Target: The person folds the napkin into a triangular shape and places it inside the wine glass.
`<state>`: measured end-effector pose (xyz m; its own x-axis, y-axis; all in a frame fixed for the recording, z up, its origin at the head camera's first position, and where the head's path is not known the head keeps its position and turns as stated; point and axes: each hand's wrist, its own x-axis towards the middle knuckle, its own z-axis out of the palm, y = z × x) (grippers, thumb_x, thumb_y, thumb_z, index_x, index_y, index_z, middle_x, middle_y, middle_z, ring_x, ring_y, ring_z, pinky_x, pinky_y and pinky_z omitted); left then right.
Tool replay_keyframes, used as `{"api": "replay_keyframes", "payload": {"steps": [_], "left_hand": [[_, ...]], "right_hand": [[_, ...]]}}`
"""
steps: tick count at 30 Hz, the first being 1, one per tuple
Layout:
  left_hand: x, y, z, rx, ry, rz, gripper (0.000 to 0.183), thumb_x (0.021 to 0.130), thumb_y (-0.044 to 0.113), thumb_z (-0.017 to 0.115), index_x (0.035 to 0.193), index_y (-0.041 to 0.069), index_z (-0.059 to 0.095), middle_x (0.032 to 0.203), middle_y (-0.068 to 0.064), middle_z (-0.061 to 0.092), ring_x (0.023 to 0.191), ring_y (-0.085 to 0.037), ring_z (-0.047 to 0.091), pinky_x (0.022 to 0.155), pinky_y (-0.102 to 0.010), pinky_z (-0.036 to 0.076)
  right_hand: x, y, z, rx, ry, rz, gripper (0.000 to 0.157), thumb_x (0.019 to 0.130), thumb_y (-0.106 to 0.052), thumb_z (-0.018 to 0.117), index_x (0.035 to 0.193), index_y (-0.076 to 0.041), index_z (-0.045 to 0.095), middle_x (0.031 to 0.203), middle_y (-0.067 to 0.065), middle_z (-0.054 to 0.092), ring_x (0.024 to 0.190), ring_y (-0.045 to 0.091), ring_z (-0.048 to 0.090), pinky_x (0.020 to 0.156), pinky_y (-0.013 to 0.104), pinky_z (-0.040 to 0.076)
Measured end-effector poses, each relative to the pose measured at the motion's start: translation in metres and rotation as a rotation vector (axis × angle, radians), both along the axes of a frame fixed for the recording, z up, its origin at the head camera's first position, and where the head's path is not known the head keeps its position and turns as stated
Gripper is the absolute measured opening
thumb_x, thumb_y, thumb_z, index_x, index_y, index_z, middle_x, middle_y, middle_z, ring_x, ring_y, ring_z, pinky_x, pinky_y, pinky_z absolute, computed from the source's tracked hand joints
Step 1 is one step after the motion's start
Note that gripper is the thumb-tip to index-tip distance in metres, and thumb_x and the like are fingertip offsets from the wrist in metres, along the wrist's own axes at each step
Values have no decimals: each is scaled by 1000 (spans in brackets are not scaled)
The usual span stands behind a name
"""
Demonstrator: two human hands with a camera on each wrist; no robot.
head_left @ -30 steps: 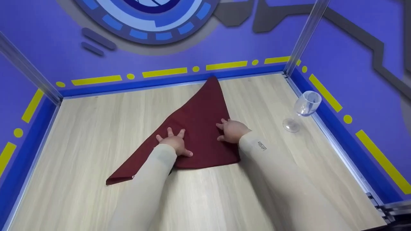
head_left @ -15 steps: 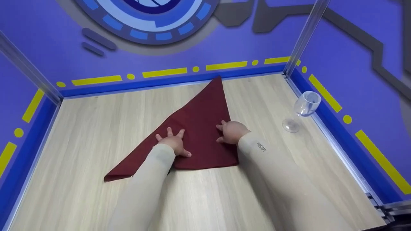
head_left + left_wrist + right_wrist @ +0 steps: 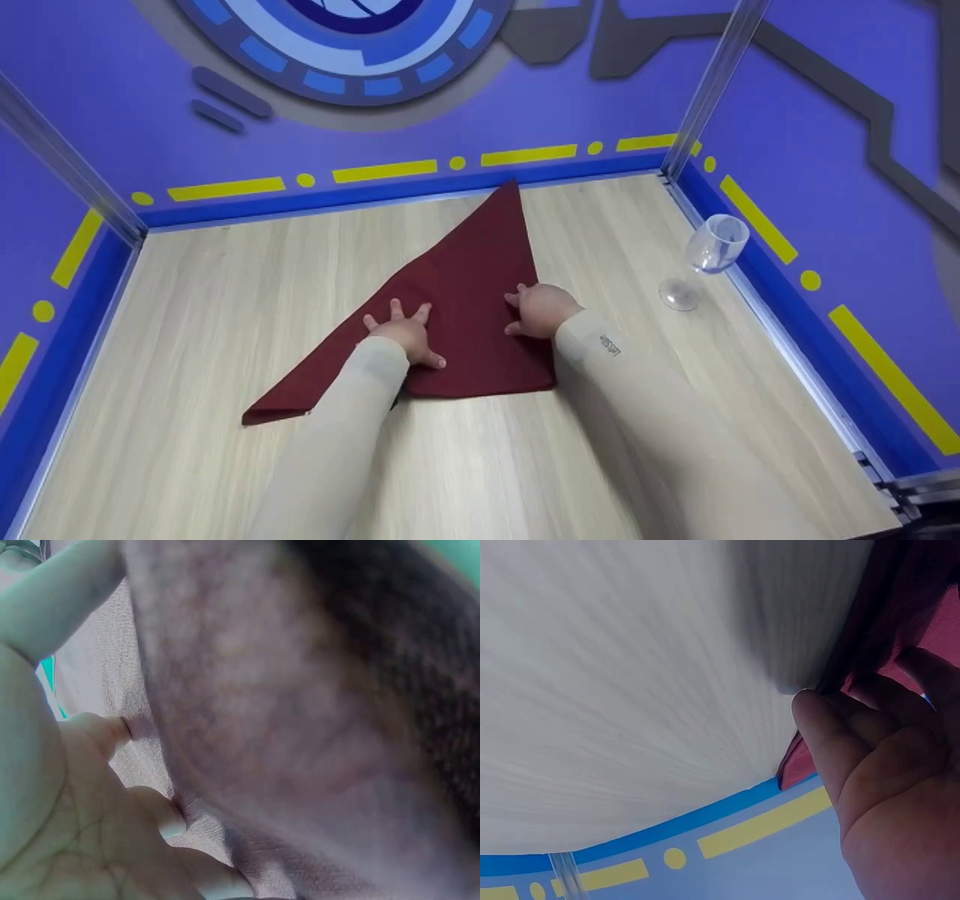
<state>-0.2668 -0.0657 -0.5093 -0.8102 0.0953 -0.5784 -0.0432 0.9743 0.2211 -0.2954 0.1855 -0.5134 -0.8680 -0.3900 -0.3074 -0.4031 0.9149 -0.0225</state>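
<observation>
A dark red cloth napkin (image 3: 472,300), folded into a rough triangle, lies on the table, its tip at the back wall and a long corner reaching to the front left. My left hand (image 3: 401,335) rests on it with fingers spread; in the left wrist view the fingertips (image 3: 161,810) press on the fabric while a blurred fold of cloth (image 3: 285,727) fills the right side. At the napkin's right edge is my right hand (image 3: 546,309), fingers lightly bent and fingertips on the cloth. The right wrist view shows its little-finger side (image 3: 821,727) along that edge.
A clear stemmed wine glass (image 3: 716,244) stands upright to the right, near the right wall. Blue-purple panels (image 3: 420,127) with yellow marks enclose the wooden table (image 3: 247,285) at the back and both sides.
The napkin's back tip has shifted slightly right and its front left corner slightly outward and up. Both hands have stayed nearly in place on the cloth.
</observation>
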Motion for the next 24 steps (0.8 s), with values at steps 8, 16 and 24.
{"api": "replay_keyframes", "payload": {"steps": [8,16,24], "left_hand": [[5,21,8,-24,42,-33,108,69,53,75,150,30,6,155,-17,-12,136,-53,-5,95,-76,17],[16,32,1,-24,12,-46,107,68,66,68,148,39,3,156,-9,-13,132,-59,-9,89,-79,22],[13,28,0,-4,10,-41,110,65,65,70,148,40,3,156,-8,-13,131,-60,-12,89,-80,19]], "right_hand": [[-5,-5,3,2,0,53,75,77,-54,67,139,-17,44,145,9,41,132,33,39,107,42,34],[-5,-6,0,-79,-156,41,82,76,-57,67,145,-32,30,155,1,17,141,34,18,110,46,28],[-6,-9,-5,-56,-134,40,84,75,-59,66,145,-31,29,155,2,19,139,36,22,109,44,30]]}}
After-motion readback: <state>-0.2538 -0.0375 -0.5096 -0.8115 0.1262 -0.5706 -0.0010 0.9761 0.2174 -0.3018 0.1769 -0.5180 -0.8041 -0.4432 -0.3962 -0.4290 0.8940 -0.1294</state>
